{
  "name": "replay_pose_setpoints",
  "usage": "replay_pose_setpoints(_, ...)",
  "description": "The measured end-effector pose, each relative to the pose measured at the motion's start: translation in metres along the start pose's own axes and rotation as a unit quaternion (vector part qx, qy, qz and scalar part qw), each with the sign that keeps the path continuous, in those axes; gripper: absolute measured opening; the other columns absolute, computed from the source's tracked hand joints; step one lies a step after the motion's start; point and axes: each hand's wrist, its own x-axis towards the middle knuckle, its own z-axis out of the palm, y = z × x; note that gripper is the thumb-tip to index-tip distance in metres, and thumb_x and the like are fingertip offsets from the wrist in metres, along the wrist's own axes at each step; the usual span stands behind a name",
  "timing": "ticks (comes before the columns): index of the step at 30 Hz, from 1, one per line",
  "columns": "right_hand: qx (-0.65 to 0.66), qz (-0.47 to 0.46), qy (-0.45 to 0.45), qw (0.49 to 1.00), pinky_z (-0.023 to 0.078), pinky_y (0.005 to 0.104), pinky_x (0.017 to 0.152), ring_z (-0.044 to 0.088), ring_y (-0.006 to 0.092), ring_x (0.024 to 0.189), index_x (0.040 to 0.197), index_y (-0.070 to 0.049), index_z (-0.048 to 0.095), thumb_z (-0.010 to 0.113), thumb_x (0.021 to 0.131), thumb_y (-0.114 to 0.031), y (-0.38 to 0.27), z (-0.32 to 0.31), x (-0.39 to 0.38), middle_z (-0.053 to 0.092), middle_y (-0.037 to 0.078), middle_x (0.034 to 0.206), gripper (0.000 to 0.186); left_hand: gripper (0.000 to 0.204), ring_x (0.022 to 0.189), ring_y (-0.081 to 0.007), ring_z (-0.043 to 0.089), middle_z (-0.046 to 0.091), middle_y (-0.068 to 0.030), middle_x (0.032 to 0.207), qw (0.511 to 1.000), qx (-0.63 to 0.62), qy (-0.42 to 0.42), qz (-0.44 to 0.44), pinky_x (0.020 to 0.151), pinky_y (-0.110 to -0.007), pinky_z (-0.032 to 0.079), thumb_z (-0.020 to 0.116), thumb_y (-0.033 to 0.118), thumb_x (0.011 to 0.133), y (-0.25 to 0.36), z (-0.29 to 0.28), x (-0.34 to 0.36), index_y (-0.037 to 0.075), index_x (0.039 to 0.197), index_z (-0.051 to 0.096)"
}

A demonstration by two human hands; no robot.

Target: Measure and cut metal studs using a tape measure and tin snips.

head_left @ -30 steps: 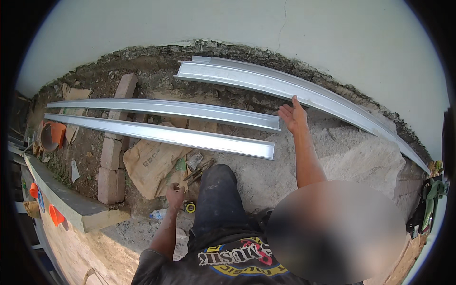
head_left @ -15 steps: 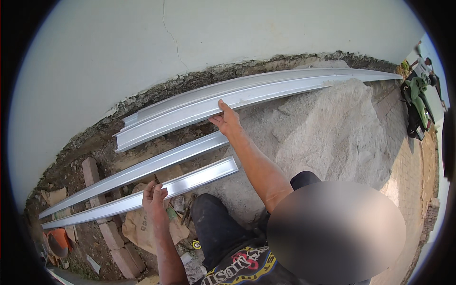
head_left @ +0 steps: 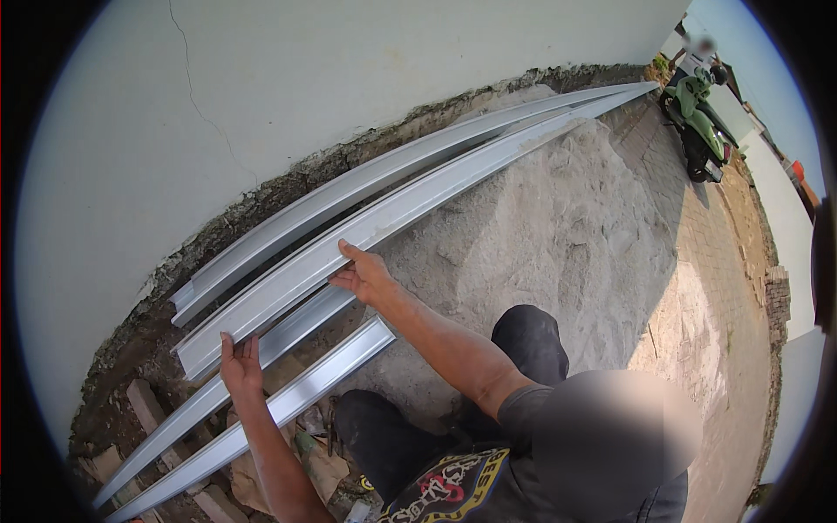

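A long silvery metal channel (head_left: 279, 288) slants from the near left to the far right, and both my hands are at its lower edge. My right hand (head_left: 364, 277) grips it partway along, thumb on the upper face and fingers curled beneath. Close to its near end, my left hand (head_left: 241, 370) pinches the same edge, partly hiding its grip. Beside the wall lies another long metal profile (head_left: 261, 240), with a gap between it and the held one. Nearer me are two more channels: one (head_left: 200, 403) passing under the held piece, and a shorter one (head_left: 296, 394) close to my knee.
A cracked pale wall (head_left: 349, 70) rises beyond the profiles. A heap of grey sand (head_left: 540, 235) spreads to the right of my arm. Bricks (head_left: 146, 405) and brown paper (head_left: 327, 471) lie at lower left. A green motorbike (head_left: 697, 122) stands far right, with a person behind it.
The held channel has come away from the profile by the wall, toward me. My left hand has moved up from the shorter channel onto it. The view has turned.
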Motion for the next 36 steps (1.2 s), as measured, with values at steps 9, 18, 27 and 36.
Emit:
replay_pose_setpoints(9,-0.038,0.007,0.052,0.998,0.063,0.0456,0.072,0.068,0.0300,0.080,0.115,0.004,0.058,0.074,0.091,-0.031,0.000,0.004,-0.027,0.060,0.015,0.096,0.045,0.051,0.092,-0.0300,0.069,0.067,-0.0212,0.105,0.985,0.158,0.068,-0.006,0.085,-0.039,0.060,0.072,0.039,0.093,0.008,0.001,-0.029,0.001,0.123,0.058)
replay_pose_setpoints(18,-0.085,0.022,0.007,0.996,0.063,0.0431,0.063,0.069,0.0297,0.070,0.102,0.002,0.060,0.070,0.094,-0.031,-0.008,0.000,-0.055,0.062,0.014,0.082,0.035,0.051,0.075,-0.0230,0.068,0.066,-0.0145,0.085,0.973,0.157,0.169,0.028,0.063,-0.030,0.058,0.076,0.045,0.084,0.002,0.016,-0.054,0.000,0.102,0.062)
replay_pose_setpoints(27,-0.049,-0.040,-0.090,0.994,0.062,0.0464,0.076,0.071,0.0310,0.080,0.112,0.007,0.058,0.068,0.095,-0.033,-0.034,-0.006,-0.088,0.066,0.020,0.092,0.044,0.039,0.071,-0.0248,0.070,0.070,-0.0142,0.080,0.986,0.109,0.049,0.120,0.067,-0.031,0.059,0.071,0.040,0.090,0.013,0.024,-0.071,0.002,0.096,0.063)
replay_pose_setpoints(36,-0.797,-0.512,0.129,0.293,0.035,0.0612,0.112,0.051,0.0314,0.130,0.146,-0.011,0.042,0.090,0.070,-0.038,-0.153,-0.020,-0.187,0.049,0.017,0.141,0.094,0.036,0.073,-0.0251,0.071,0.071,-0.0166,0.084,0.975,0.088,-0.018,0.203,0.064,-0.030,0.059,0.066,0.036,0.096,0.012,0.002,-0.097,0.001,0.104,0.061)
